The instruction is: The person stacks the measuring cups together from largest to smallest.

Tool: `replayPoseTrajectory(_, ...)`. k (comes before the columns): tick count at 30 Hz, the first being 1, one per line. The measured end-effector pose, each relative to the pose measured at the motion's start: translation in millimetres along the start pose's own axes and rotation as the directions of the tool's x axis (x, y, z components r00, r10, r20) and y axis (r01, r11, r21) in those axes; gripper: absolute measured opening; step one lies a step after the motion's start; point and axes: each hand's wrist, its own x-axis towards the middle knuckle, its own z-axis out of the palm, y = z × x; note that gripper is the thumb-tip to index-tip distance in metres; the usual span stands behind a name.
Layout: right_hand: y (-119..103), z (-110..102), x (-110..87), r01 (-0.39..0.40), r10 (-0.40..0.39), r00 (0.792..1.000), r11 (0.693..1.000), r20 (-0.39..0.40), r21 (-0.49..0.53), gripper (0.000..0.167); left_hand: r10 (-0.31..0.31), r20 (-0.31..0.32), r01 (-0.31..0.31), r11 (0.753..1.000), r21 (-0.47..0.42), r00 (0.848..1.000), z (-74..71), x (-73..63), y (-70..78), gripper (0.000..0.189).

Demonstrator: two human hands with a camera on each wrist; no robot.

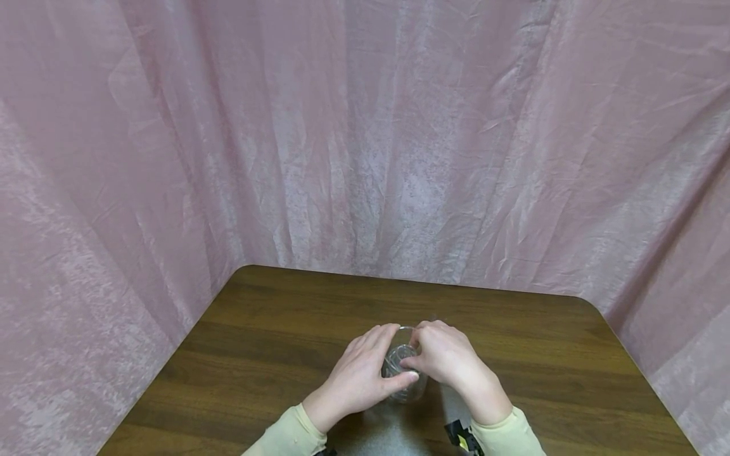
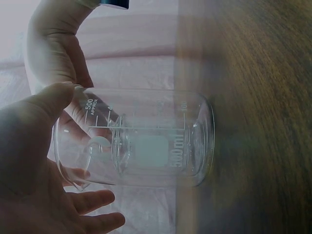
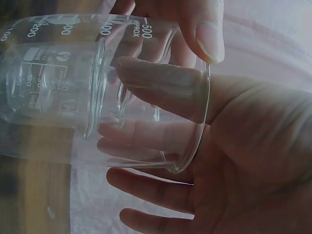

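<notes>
A clear glass beaker [image 2: 177,151] marked 500 ml stands on the table just in front of me. Nested inside it is smaller glassware, with an inner beaker [image 3: 46,83] whose rim sits well below the big one's. My left hand [image 1: 365,370] grips the large beaker near its mouth, thumb on the near side and fingers round the far side. From the right, my right hand [image 1: 447,354] reaches in over the rim. Its thumb and forefinger are inside the large beaker and pinch at the inner rim, while the other fingers stay outside the glass.
The brown wood-grain table [image 1: 285,316] has rounded far corners. Pink velvet curtains [image 1: 399,158] hang behind it and along both sides. A black device [image 1: 464,437] is strapped at my right wrist, beside the pale yellow sleeve [image 1: 510,437].
</notes>
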Motion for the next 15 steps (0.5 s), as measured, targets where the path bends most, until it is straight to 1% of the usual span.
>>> replayPoseTrajectory(10, -1.1, 0.5, 0.4, 0.006, -0.006, 1.0, 1.0, 0.0, -0.013, 0.027, -0.009, 0.011, 0.009, 1.0, -0.02, 1.0, -0.7, -0.5, 0.1, 0.092)
replayPoseTrajectory(15, -1.1, 1.1, 1.0, 0.006, -0.006, 1.0, 1.0, -0.001, -0.016, 0.028, -0.01, 0.007, 0.01, 1.0, -0.021, 1.0, -0.4, -0.2, 0.2, 0.092)
